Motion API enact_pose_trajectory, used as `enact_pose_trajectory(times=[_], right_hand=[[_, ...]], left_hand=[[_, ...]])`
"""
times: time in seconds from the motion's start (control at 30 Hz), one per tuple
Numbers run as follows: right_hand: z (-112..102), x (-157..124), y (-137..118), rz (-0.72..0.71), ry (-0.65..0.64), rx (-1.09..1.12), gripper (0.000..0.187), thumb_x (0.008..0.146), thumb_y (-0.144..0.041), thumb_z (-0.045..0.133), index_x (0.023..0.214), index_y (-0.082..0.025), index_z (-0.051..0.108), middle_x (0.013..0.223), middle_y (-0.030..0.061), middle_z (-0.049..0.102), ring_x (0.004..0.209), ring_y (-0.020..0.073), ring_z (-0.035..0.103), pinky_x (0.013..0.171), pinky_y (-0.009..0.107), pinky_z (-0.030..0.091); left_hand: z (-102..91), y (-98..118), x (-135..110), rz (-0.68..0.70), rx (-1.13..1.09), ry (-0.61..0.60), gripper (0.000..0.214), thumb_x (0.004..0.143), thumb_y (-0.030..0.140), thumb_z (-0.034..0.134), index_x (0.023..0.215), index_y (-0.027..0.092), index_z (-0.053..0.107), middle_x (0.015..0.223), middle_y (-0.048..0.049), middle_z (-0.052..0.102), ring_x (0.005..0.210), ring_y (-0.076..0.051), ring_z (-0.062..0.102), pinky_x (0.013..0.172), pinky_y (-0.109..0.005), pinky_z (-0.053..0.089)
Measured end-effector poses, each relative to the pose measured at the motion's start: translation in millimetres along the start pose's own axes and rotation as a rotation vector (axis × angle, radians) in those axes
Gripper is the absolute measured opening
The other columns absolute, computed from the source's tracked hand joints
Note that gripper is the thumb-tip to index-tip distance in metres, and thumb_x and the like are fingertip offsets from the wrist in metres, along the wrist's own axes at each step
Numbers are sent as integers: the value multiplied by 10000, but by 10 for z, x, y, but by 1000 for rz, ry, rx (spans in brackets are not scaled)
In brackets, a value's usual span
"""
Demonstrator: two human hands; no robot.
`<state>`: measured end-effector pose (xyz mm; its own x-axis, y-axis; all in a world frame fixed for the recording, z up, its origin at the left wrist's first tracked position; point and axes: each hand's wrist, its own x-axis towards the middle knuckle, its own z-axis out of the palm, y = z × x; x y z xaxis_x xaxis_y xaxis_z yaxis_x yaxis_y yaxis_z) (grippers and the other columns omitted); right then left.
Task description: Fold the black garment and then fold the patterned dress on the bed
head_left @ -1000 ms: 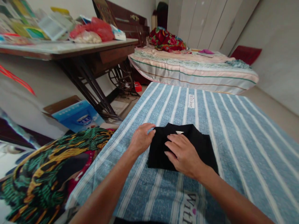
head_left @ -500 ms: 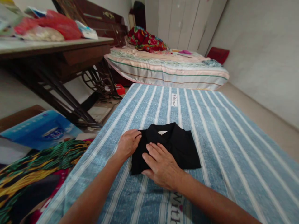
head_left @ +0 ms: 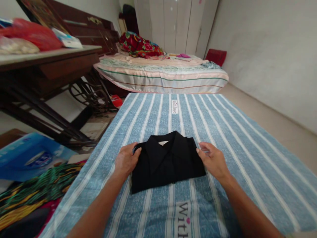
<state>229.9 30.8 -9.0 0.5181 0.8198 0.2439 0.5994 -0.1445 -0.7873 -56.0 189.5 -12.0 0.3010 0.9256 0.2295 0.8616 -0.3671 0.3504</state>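
A folded black collared shirt lies on a blue and white striped sheet in front of me. My left hand grips the shirt's left edge, fingers curled round the fabric. My right hand holds the right edge, thumb and fingers pinched on the cloth. The collar points away from me with a small white label showing.
A green, yellow and black patterned cloth lies at the lower left beside a blue box. A dark wooden sewing table stands at left. A second bed with a red flowered bundle sits beyond the sheet.
My right hand has left the top of the shirt and moved to its right edge. My left hand stays at the left edge. The view has shifted to the right.
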Motion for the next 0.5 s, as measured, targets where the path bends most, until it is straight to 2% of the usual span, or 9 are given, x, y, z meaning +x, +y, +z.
enact_pose_trajectory(times=[0.1, 0.2, 0.3, 0.37, 0.43, 0.5], right_hand=[[-29, 78, 166, 173, -131, 138, 322, 768, -410, 581, 985, -174, 600, 771, 51, 653, 703, 219, 629, 684, 367, 499], [-5, 65, 201, 188, -153, 160, 313, 775, -408, 570, 974, -168, 596, 708, 32, 629, 647, 203, 606, 645, 349, 492], [45, -25, 97, 58, -8, -10, 292, 807, -349, 529, 1022, -165, 596, 900, 88, 645, 799, 226, 614, 752, 386, 491], [108, -83, -13, -122, 28, -114, 282, 836, -305, 492, 1063, -174, 594, 1051, 116, 623, 973, 240, 583, 863, 395, 462], [192, -115, -104, -228, 17, -191, 336, 851, -331, 498, 1134, -166, 572, 1174, 140, 578, 1083, 252, 534, 934, 406, 428], [273, -123, -150, -236, -2, -274, 409, 859, -379, 501, 1190, -142, 545, 1232, 165, 537, 1147, 266, 490, 965, 419, 407]], left_hand=[[-113, 53, 38, -118, -65, -49, 385, 804, 416, 430, 1047, 176, 607, 1003, -85, 700, 972, -243, 637, 886, -357, 477], [-198, 132, 31, -122, -59, -16, 387, 815, 445, 415, 1014, 170, 602, 977, -96, 699, 948, -253, 644, 869, -372, 488], [-192, 198, 0, 111, 32, 144, 336, 839, 394, 372, 987, 175, 579, 1089, -113, 654, 1079, -275, 577, 971, -428, 419], [-131, 203, 9, 269, 43, 205, 296, 845, 356, 355, 980, 189, 559, 1149, -99, 622, 1133, -271, 535, 1010, -441, 384], [-46, 176, 52, 320, 32, 196, 293, 844, 354, 330, 974, 209, 550, 1131, -80, 629, 1122, -269, 535, 1006, -447, 389], [30, 138, 103, 279, 58, 125, 358, 851, 379, 277, 976, 206, 564, 1064, -90, 655, 1060, -271, 570, 963, -433, 424]])
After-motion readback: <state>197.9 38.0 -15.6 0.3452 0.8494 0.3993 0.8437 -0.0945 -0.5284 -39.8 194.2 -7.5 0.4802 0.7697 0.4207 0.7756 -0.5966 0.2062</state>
